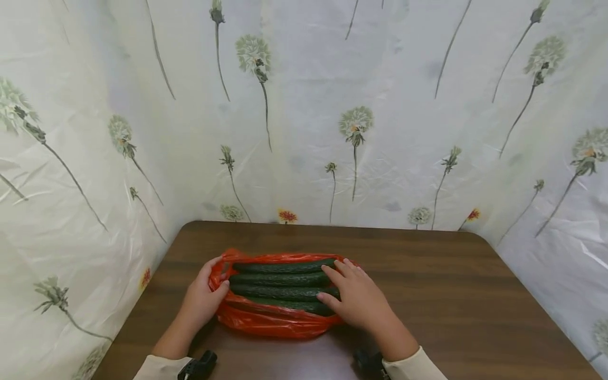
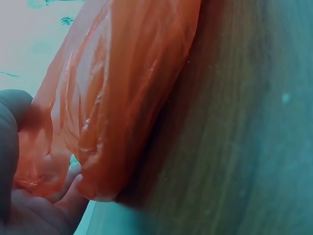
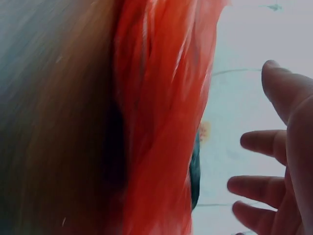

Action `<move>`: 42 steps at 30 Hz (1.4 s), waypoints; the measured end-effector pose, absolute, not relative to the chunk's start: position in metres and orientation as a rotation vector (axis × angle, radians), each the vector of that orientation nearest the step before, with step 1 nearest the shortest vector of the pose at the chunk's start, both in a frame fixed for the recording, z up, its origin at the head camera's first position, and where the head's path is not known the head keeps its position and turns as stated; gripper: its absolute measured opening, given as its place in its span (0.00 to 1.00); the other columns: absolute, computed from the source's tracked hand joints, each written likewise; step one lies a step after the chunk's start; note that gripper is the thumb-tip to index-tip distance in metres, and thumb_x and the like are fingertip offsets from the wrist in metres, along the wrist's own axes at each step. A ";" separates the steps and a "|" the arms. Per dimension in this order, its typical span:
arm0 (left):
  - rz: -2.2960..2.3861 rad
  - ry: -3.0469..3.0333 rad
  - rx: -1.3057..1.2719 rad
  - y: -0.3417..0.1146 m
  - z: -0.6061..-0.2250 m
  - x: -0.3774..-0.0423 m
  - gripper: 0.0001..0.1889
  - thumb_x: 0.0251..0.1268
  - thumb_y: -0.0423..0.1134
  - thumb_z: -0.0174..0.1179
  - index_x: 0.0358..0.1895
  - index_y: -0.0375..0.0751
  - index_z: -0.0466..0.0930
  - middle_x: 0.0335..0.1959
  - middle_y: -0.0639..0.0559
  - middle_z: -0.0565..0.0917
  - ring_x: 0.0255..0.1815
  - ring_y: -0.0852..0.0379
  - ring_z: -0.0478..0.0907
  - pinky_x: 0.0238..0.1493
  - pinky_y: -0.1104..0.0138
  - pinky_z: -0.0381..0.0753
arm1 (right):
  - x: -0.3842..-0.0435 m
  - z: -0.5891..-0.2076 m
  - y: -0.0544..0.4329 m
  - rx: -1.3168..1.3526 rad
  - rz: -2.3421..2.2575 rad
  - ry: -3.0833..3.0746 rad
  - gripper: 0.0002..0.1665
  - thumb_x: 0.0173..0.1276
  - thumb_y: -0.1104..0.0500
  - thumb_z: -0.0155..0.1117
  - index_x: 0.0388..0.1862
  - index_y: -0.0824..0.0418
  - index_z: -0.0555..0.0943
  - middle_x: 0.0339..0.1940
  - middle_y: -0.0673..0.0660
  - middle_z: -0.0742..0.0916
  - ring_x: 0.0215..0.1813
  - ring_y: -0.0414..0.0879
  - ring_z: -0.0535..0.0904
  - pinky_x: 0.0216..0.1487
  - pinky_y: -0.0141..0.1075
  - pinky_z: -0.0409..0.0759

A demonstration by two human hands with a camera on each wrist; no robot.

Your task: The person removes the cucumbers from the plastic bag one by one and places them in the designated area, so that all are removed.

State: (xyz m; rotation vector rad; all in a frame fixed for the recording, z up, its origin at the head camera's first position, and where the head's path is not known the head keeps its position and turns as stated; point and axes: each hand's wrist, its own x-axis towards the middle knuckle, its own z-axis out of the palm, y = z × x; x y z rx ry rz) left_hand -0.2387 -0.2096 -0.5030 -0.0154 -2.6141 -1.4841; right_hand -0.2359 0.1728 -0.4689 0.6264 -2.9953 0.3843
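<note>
Several dark green cucumbers point(image 1: 285, 278) lie side by side in a red plastic bag point(image 1: 273, 323), whose mouth is spread open at the top. My left hand point(image 1: 201, 295) grips the bag's left edge. In the left wrist view, the thin red plastic point(image 2: 44, 169) lies between that hand's thumb and fingers. My right hand point(image 1: 358, 295) is over the cucumbers' right ends, its fingers apart. In the right wrist view, the right hand point(image 3: 279, 166) shows its spread fingers away from the bag point(image 3: 164, 117), with nothing between them.
The bag rests on a dark brown wooden table point(image 1: 427, 295), near the middle of its width. A pale curtain point(image 1: 304, 105) printed with dandelions stands behind the table and along both sides. A black wrist device point(image 1: 201, 364) shows by the left sleeve.
</note>
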 end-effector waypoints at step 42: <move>-1.416 -2.638 -0.023 -0.209 -0.504 -0.239 0.36 0.72 0.38 0.64 0.80 0.53 0.60 0.56 0.38 0.83 0.53 0.44 0.82 0.56 0.48 0.84 | -0.229 -0.477 0.102 0.994 0.191 -2.853 0.28 0.66 0.37 0.75 0.60 0.49 0.86 0.52 0.48 0.84 0.52 0.46 0.79 0.51 0.42 0.84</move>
